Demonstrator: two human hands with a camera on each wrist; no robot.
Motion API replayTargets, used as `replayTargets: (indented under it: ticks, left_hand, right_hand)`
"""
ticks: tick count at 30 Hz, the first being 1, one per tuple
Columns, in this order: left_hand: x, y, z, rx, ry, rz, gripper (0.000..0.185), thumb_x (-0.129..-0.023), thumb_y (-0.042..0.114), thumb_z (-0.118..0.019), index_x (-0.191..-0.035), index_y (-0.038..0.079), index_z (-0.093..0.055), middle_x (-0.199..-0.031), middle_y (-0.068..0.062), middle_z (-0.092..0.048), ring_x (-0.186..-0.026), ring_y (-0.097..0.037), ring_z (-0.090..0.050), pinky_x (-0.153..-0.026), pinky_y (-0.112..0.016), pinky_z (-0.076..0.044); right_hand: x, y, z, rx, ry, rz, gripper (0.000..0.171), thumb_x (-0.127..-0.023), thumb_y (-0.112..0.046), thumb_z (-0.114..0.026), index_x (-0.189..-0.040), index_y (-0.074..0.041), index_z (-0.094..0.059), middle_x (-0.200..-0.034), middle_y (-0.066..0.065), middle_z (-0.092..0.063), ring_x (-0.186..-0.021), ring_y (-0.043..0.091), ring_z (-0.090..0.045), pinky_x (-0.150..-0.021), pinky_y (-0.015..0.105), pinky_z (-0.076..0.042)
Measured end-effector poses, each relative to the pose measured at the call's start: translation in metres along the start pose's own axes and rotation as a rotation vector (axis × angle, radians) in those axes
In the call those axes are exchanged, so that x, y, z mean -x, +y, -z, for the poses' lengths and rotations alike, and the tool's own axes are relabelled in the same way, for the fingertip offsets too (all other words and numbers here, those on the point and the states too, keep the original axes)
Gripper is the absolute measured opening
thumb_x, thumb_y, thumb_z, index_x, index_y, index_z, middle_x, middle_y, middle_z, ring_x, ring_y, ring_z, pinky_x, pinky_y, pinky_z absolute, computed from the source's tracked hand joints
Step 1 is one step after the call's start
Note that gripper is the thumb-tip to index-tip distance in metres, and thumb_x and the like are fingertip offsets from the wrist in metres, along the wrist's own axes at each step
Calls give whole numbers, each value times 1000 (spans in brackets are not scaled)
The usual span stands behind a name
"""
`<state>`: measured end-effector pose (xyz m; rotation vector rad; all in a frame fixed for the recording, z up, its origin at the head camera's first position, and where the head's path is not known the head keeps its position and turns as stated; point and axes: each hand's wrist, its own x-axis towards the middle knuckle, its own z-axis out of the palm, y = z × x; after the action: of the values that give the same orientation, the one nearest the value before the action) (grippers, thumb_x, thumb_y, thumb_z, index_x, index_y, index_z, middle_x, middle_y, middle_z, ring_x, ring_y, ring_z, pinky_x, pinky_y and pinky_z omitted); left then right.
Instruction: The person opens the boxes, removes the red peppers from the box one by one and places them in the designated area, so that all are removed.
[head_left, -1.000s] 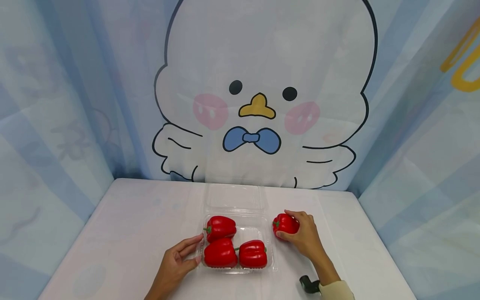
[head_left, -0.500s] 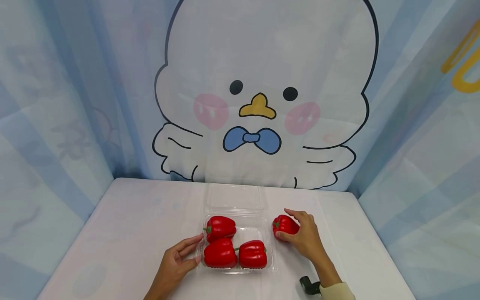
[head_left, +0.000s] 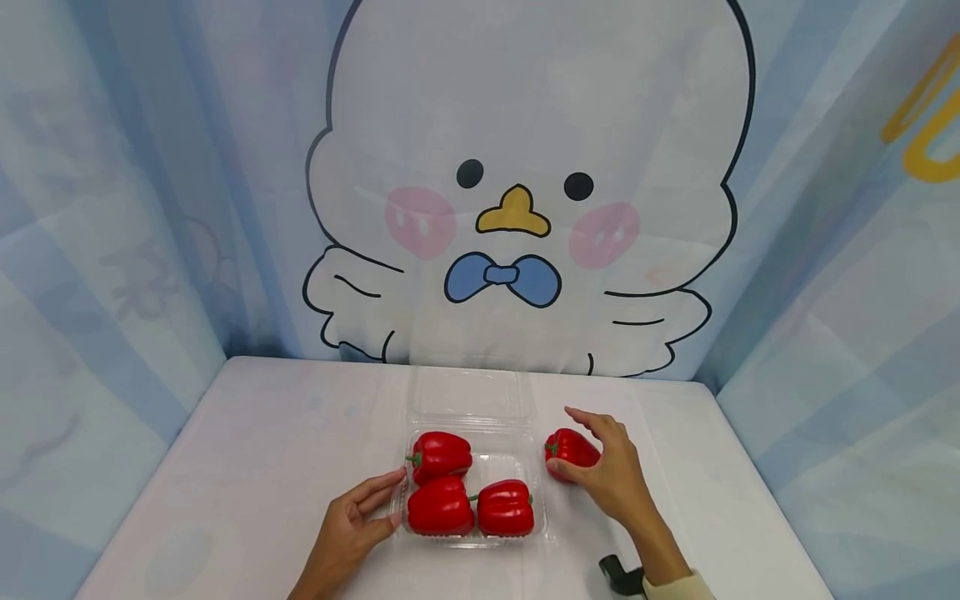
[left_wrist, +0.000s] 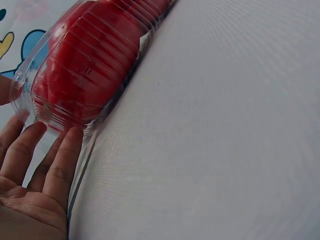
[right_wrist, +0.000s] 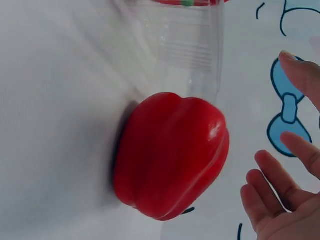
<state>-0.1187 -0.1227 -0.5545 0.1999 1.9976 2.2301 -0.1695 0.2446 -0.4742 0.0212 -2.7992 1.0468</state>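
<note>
Three red bell peppers, among them the front left bell pepper (head_left: 441, 506), lie in a clear plastic clamshell container (head_left: 480, 542) with its lid laid back. My left hand (head_left: 352, 521) is at the container's left side, thumb and fingertips touching its rim; the left wrist view shows these fingers (left_wrist: 62, 162) fairly straight. To the right of the container, a fourth bell pepper (head_left: 570, 447) rests on the table. Beside and above it is my right hand (head_left: 613, 467), thumb and fingers spread. In the right wrist view the fingers (right_wrist: 280, 180) are apart from this bell pepper (right_wrist: 170, 155).
The clear lid (head_left: 468, 393) lies behind the container on the white table (head_left: 300, 417). A small dark green object (head_left: 621, 575) is near the right wrist. Behind the table hangs a curtain (head_left: 517, 100) printed with a cartoon bird.
My right hand's fingers have come off the bell pepper, lifting up and away and spreading wider. That bell pepper stays nearly where it was. The left hand and container have not moved.
</note>
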Motion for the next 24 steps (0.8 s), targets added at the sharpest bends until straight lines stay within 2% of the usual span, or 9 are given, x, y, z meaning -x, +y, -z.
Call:
replayTargets:
  ticks: [7, 13, 18, 24]
  left_hand:
    - [0, 1, -2, -3, -2, -5, 50, -91, 5, -70, -138, 2, -55, -146, -17, -54, -127, -3, -57, -95, -19, -52]
    - [0, 1, -2, -3, 3, 3, 50, -90, 5, -70, -138, 3, -55, -145, -17, -54, -127, -3, -57, -95, -19, -52]
    - [0, 1, -2, -3, 0, -1, 50, -91, 6, -70, -139, 3, -55, -145, -16, -55, -127, -3, -57, -94, -20, -53]
    - [0, 0, -1, -9, 7, -5, 51, -90, 6, -71, -138, 3, -55, -144, -15, -56, -127, -2, -57, -94, -18, -52]
  right_hand:
    - [11, -13, 2, -6, 31, 46, 87, -63, -33, -94, -140, -37, -52, -139, 1, -53, -127, 28, -50, -88, 50, -59]
    - [19, -18, -1, -20, 34, 90, 87, -63, -34, -95, -139, -36, -54, -136, 1, -56, -125, 31, -54, -86, 51, -59]
    - [26, -19, -7, -58, 11, 136, 83, -65, -36, -93, -138, -36, -55, -134, -2, -58, -124, 26, -54, -89, 51, -58]
    - [33, -24, -16, -94, -25, 167, 82, -65, -42, -93, -138, -37, -55, -131, -11, -58, -125, 18, -50, -98, 52, -54]
